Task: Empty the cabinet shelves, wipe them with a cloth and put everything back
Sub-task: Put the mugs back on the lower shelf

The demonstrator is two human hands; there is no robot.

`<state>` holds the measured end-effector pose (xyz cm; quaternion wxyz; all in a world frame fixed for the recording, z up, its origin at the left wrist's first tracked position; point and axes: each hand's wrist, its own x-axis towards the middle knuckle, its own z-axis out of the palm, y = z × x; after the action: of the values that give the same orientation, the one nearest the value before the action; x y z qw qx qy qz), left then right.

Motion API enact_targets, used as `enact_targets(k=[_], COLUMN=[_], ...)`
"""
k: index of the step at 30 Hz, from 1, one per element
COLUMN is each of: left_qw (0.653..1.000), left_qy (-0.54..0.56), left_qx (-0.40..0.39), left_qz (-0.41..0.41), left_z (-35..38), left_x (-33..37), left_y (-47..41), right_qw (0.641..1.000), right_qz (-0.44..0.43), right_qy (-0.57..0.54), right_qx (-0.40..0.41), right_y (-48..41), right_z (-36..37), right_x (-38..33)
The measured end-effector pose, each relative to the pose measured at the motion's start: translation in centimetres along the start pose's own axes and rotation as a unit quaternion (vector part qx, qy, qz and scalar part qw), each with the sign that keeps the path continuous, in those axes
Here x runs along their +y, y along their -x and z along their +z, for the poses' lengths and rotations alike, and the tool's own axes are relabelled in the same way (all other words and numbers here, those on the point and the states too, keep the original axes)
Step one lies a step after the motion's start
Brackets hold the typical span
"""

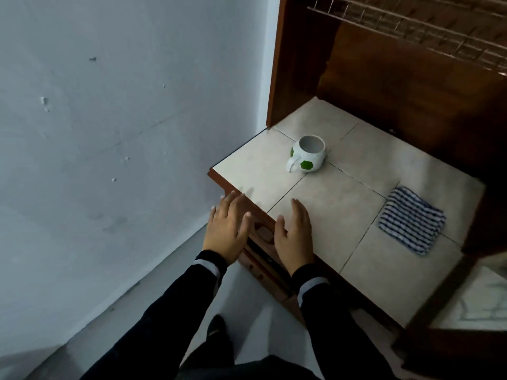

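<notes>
Seen from above: pale square-tiled worktop [343, 212] with dark grout lines, set into a red-brown wooden cabinet [296, 64]. Upright on the tiles toward the back left: round white ceramic mug with green patches [307, 154], mouth up, handle turned toward the front left. Well apart from it, near the right edge of the worktop: folded blue-and-white striped cloth [411, 222], lying flat, touched by neither hand. Stretched forward at the front left corner: left hand [229, 229], palm down, fingers straight and spread, gripping nothing, positioned over the wooden front edge rather than over the tiles. Just beside it, a narrow gap between the two: right hand [295, 237], also palm down, fingers straight and close together, thumb held out to the side, empty, lying over the front edge of the tiled worktop; resting on the tiles or just above them, impossible to tell. Both well short of the mug. On both forearms: dark long sleeves [175, 311] with a pale band at each cuff. Below the worktop's edge, between the wrists: brown wooden drawer fronts [260, 272] with small knobs, partly hidden by the arms. Inside the cabinet at the upper right: metal wire rack [411, 26], slanting across the dark wooden back. To the left: grey-white painted wall [109, 133] with a few small chips, meeting a pale floor [164, 283].
</notes>
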<state>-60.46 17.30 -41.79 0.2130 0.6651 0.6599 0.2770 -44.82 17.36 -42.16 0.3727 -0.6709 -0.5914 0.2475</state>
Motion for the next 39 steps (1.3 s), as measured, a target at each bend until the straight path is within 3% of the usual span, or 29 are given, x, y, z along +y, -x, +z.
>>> enact_targets(k=[16,26,33,39], left_qw=[0.985,0.961,0.959,0.957], left_qy=[-0.026,-0.113,-0.118,-0.123], left_qx=[-0.139,-0.190,-0.169,-0.170], left_qz=[0.094,0.166,0.194,0.201], left_z=[-0.1,3.2,4.5,4.7], left_x=[-3.4,-2.7,-2.2,-2.6], left_y=[-12.6,-21.5,-23.5,-23.5], right_qw=[0.989,0.943,0.925,0.891], right_qz=[0.115,0.174,0.188,0.255], right_qy=[-0.027,-0.111,-0.176,-0.310], right_qx=[0.092,0.260,0.278,0.211], right_y=[-7.4,-13.8,-14.1,-15.1], right_z=[3.5,4.1,4.5,5.1], right_x=[-2.2,-1.1,-2.0,-3.8])
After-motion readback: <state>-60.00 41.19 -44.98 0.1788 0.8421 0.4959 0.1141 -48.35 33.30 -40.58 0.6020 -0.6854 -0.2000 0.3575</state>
